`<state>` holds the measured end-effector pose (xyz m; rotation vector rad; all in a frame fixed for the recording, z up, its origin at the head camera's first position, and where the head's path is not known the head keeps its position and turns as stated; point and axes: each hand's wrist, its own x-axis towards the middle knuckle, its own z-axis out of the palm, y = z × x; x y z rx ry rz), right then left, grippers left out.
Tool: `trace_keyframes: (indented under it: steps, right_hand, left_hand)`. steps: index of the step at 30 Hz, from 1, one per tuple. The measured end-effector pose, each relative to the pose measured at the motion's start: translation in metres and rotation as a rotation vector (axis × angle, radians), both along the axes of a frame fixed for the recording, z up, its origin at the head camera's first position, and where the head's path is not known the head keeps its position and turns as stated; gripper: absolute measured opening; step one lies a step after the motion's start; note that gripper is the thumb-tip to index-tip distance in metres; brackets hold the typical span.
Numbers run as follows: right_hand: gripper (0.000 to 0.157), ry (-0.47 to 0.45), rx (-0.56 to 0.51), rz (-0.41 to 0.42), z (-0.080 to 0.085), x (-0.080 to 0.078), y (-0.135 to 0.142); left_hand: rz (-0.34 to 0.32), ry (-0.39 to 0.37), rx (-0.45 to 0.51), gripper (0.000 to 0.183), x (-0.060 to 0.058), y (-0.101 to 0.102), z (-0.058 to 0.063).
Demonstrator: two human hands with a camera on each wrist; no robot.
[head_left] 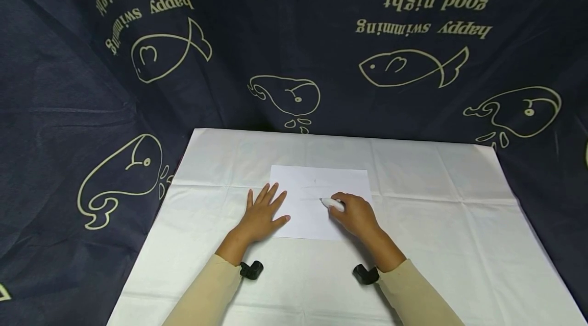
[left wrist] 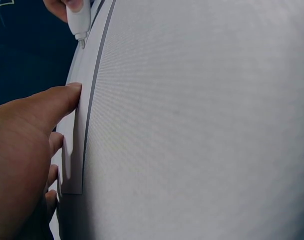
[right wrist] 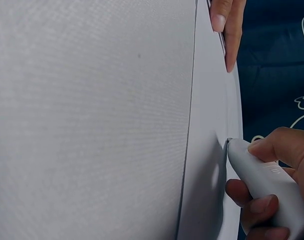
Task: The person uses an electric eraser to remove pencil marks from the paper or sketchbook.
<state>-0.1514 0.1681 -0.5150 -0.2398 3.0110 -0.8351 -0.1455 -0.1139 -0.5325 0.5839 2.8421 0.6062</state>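
Observation:
A sheet of white paper (head_left: 317,224) with a few faint grey marks lies on the table. My left hand (head_left: 262,219) rests with fingers spread on the sheet's left edge, the thumb near its lower left part. With my right hand (head_left: 358,214) I grip a thick-bodied white pen-shaped tool (head_left: 333,203) over the right half of the paper. In the right wrist view the thumb lies along the tool's (right wrist: 264,182) upper side while the other fingers curl round it. Its narrow grey tip, pointing left, is right at the paper in that view.
A white cloth with fold creases covers the table (head_left: 459,244). Behind and beside it hangs a dark blue curtain (head_left: 294,20) printed with pale fish and whales. Both wrists wear small black devices; the left wrist device (head_left: 251,270) sits just in front of the paper.

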Motion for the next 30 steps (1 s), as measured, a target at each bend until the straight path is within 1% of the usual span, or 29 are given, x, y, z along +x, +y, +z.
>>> trace_keyframes:
  steps: [12, 16, 24, 30]
  right_hand:
    - [0.026, 0.001, 0.001, 0.009, -0.0017, -0.0016, -0.0027]
    - [0.026, 0.000, 0.001, -0.003, -0.0018, -0.0019, -0.0026]
    - [0.026, -0.020, -0.013, 0.010, 0.0012, -0.0020, -0.0065]
    - [0.025, -0.016, 0.005, -0.011, 0.0002, -0.0019, -0.0050]
  left_hand:
    - [-0.006, 0.008, 0.004, 0.070, 0.0000, -0.0005, -0.0005]
    - [-0.004, 0.007, 0.005, 0.070, -0.0001, -0.0004, -0.0004]
    - [0.001, 0.001, 0.002, 0.069, -0.0008, -0.0002, -0.0018]
    - [-0.002, -0.002, -0.005, 0.070, -0.0006, -0.0007, -0.0021]
